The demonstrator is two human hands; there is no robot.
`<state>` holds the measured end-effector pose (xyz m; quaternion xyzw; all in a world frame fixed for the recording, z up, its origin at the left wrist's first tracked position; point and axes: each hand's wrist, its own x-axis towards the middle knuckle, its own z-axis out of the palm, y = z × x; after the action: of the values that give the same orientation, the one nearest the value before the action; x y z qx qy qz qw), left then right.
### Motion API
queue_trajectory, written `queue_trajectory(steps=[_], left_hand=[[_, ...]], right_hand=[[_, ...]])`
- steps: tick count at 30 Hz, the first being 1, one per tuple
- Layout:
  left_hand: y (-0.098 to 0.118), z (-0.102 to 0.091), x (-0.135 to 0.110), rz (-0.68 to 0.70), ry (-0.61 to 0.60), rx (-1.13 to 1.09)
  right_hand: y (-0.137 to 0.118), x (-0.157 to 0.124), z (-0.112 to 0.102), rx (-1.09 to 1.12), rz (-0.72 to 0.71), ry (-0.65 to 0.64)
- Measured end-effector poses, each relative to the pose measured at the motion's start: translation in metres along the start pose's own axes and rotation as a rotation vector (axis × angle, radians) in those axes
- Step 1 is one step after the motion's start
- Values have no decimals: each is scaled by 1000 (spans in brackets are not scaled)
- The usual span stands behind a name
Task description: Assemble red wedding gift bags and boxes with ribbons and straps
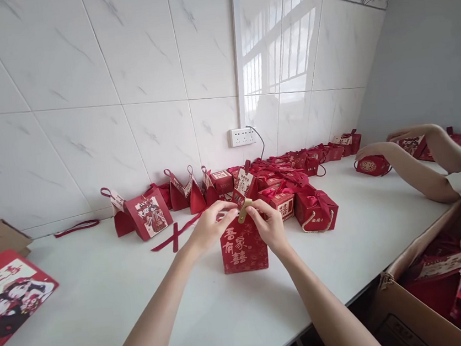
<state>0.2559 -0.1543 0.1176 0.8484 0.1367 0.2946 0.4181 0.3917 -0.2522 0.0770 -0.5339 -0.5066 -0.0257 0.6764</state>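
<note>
A red gift box (244, 249) with white Chinese characters stands upright on the white table in front of me. At its top, a short gold strap (242, 214) shows between my fingers. My left hand (215, 222) pinches the strap from the left, and my right hand (266, 221) pinches it from the right. The fingers partly cover the upper edge of the box. Just behind the strap, a cream tag (243, 180) with a dark red loop sticks up.
Many red boxes with ribbons (281, 181) crowd along the tiled wall. Loose red ribbon (175, 237) lies left of my hands. A large illustrated box (15, 297) is at far left. At right, another person's arms (410, 166) reach over boxes, beside a filled carton (420, 307).
</note>
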Motion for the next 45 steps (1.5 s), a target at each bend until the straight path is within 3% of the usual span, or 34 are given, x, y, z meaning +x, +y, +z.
queue_trajectory(steps=[4, 10, 18, 25, 30, 45], left_hand=[[8, 8, 4, 35, -13, 5], [-2, 27, 1, 62, 107, 19], [-8, 39, -2, 69, 235, 9], [-11, 42, -1, 70, 255, 29], [-11, 43, -1, 73, 278, 25], [-11, 44, -2, 70, 286, 10]], right_hand=[[-1, 1, 1, -25, -9, 30], [1, -3, 2, 29, 45, 141], [-2, -5, -11, -250, -344, -66], [2, -12, -13, -423, -475, -8], [8, -18, -8, -428, -486, 35], [11, -20, -6, -448, -442, -24]])
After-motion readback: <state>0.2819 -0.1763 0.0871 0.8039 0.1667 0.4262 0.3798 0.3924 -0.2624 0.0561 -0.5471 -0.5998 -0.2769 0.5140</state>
